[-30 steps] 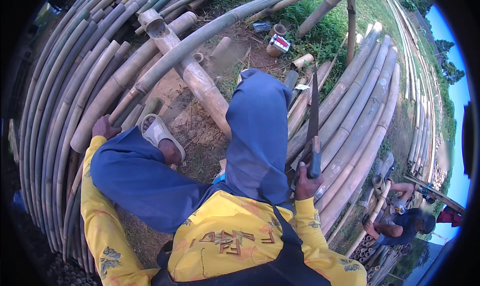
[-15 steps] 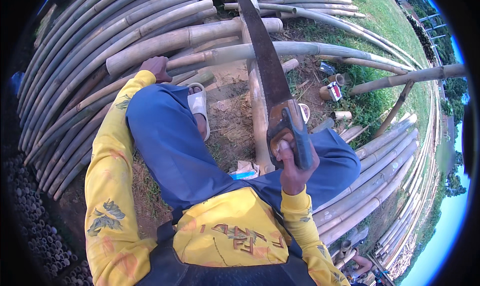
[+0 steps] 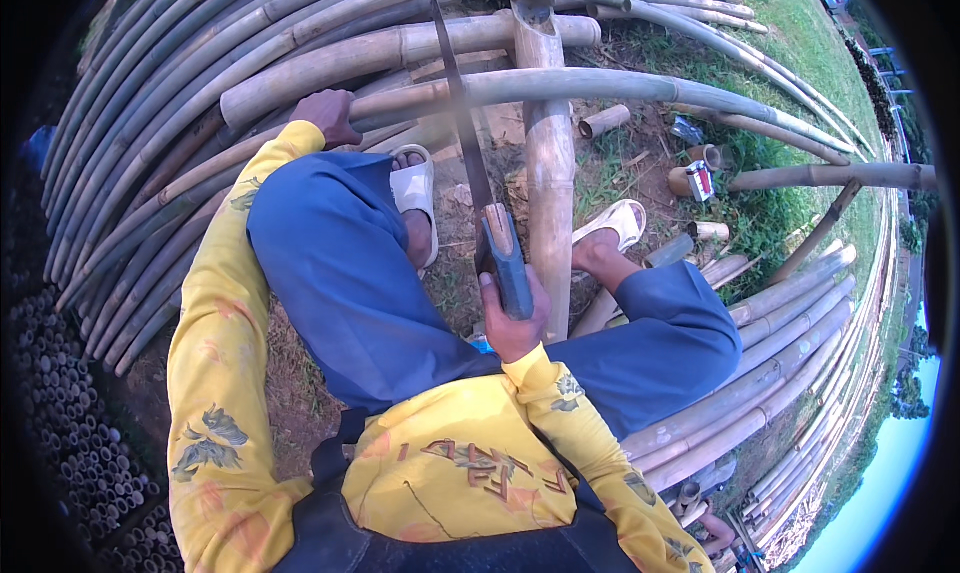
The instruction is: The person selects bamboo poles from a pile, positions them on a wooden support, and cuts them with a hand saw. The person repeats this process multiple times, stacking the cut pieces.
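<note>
My right hand is wrapped around the handle of a handsaw, its dark blade pointing away from me and seen nearly edge-on. The blade crosses a long bamboo pole; whether its teeth are cutting into it I cannot tell. Left of the blade, my left hand is closed over the same pole, with most fingers hidden from view. Beneath the pole, right of the saw, runs a thick bamboo support with a notched far end.
Stacked bamboo poles fill the left, beside a thick pole. More poles lie at right. Short offcuts and a small red-and-white box are on the ground. My sandalled feet are near the support.
My right hand has moved left and turned the saw from broadside to nearly edge-on, bringing its blade across the pole left of the support. My left hand stays on the pole.
</note>
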Demonstrator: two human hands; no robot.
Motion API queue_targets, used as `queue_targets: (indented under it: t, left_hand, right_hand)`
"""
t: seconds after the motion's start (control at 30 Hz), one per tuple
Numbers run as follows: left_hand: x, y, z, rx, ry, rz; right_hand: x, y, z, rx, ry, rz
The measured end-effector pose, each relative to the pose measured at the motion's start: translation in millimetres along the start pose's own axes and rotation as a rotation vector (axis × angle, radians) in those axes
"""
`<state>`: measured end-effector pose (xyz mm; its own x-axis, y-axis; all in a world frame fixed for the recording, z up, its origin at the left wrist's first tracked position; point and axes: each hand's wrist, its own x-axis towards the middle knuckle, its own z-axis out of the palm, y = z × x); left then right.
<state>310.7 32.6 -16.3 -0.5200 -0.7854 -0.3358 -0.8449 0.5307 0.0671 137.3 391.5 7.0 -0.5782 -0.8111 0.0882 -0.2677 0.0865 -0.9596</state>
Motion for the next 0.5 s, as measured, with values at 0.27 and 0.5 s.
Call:
queue_targets:
  t: [0.27, 0.5]
  left_hand:
    - [3, -3, -1, 0.009, -0.016, -0.007]
    - [0, -2, -2, 0.012, 0.002, -0.006]
  right_hand:
    - [-14, 7, -7, -0.007, -0.019, 0.071]
    - [-22, 11, -12, -0.015, -0.079, 0.083]
